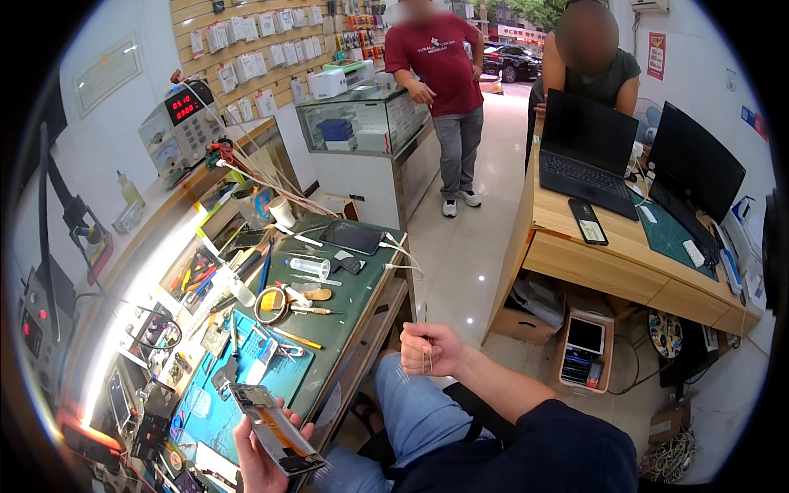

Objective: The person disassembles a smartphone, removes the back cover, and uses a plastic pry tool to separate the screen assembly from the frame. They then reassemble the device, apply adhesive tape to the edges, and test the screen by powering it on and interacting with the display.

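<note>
My left hand (253,453) is wrapped round an opened smartphone (278,433), tilted over the front edge of the bench. Its inner parts face up, and an orange-brown strip runs along them. Above my knee, well apart from the phone, my right hand (440,349) is closed. Two thin metal prongs of what look like tweezers (426,363) stick down from its fingers; the rest is hidden in the grip. On the bench nearest the phone lies a blue work mat (308,366) with small parts and tools.
The green bench top (357,283) bears a dark phone (353,237), a clear syringe (309,267), a tape roll (271,305) and several tools. A power supply (182,111) stands on the shelf. To the right is a wooden desk (575,255) with a laptop (588,156); two people stand beyond.
</note>
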